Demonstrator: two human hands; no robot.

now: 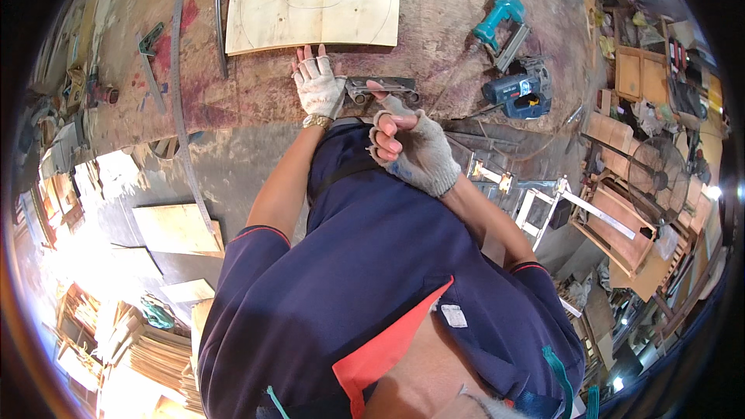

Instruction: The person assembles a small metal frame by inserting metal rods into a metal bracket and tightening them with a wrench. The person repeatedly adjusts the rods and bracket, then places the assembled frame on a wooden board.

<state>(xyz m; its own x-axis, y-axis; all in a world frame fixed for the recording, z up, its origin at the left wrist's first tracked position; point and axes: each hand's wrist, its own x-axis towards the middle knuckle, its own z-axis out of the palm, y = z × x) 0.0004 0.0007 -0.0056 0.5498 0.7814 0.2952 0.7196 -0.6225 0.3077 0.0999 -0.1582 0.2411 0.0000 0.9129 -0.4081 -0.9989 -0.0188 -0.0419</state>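
Head view: plywood sheet (314,27), circles (317,7) drawn, lines apparently uncut, is touched at its near edge by flat-opened left hand (319,91), half-curled right hand (416,146) nearer the wearer, grip indeterminable.

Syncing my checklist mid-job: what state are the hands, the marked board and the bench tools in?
Left hand: open, fingertips at the board's near edge
Right hand: fingers partly curled
Marked board: flat, curves drawn on it
Hammer: lying down
Teal nail gun: lying down, power unclear
Blue power tool: lying down, power unclear
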